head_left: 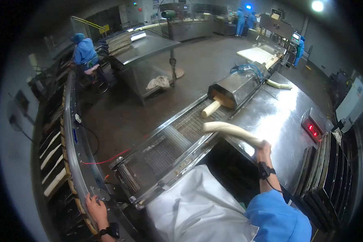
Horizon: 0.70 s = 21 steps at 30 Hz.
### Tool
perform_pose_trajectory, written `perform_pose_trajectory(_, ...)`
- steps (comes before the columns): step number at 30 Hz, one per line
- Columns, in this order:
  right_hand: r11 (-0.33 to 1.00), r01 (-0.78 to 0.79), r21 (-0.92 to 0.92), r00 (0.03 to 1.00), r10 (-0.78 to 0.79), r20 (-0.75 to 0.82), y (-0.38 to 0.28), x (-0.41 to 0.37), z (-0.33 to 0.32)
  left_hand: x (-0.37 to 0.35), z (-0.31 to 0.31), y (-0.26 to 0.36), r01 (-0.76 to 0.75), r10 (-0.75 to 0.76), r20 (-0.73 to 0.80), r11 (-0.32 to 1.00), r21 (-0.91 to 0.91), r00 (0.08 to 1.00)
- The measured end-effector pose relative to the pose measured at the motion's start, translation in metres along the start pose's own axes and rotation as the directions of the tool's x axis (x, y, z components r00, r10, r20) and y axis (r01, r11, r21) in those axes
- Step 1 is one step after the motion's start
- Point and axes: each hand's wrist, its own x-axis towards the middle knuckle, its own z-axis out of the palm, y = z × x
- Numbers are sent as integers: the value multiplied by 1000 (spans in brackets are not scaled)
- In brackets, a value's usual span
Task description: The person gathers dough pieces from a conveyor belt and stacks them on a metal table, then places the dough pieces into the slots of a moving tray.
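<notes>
A long pale dough roll is gripped at its right end by my right hand, above the edge of the steel table. Its other end reaches out over the side of the mesh conveyor. My left hand rests with its fingers apart on the metal rail at the lower left and holds nothing. Another dough piece lies on the conveyor at the mouth of the metal hood.
Dark trays stand upright at the right, near a scale with a red display. Dough strips lie in trays at the left. A co-worker in blue sits at the far left; others stand at the back.
</notes>
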Motion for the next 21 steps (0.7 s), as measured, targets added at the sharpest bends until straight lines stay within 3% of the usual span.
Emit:
perform_pose_trajectory(1,708,-307,636,921,389,12,-7,-7,-9,0,-1,2,-2,2,1,1000,-1,1000)
perform_pose_trajectory(2,7,-347,938,733,626,266,-12,-14,-20,0,-3,4,11,-11,5,1000,-9,1000)
perform_pose_trajectory(3,108,-354,929,771,596,225,-10,-21,-27,1,-5,5,23,-23,10,1000,-15,1000)
perform_pose_trajectory(6,166,-457,874,803,500,325,-8,-26,-36,2,-8,4,40,-41,89,999,10,995)
perform_pose_trajectory(8,184,-526,830,780,494,384,-39,-22,-48,1,-8,7,30,-30,65,999,11,997)
perform_pose_trajectory(11,216,-514,830,808,446,385,-45,-8,-19,2,-5,5,19,-19,28,1000,6,999)
perform_pose_trajectory(12,322,-494,808,846,393,360,-44,-2,-3,2,-4,4,16,-16,23,1000,0,1000)
perform_pose_trajectory(14,401,-477,782,875,297,381,-47,10,31,2,-6,7,20,-20,23,1000,2,1000)
perform_pose_trajectory(16,671,-357,649,915,112,388,-66,19,63,2,-6,6,23,-23,25,1000,1,999)
perform_pose_trajectory(18,846,-110,521,930,-97,354,-127,18,73,2,-5,6,0,0,19,1000,3,1000)
perform_pose_trajectory(21,844,283,455,875,-421,239,-215,-1,82,1,-9,14,6,-6,6,1000,-1,1000)
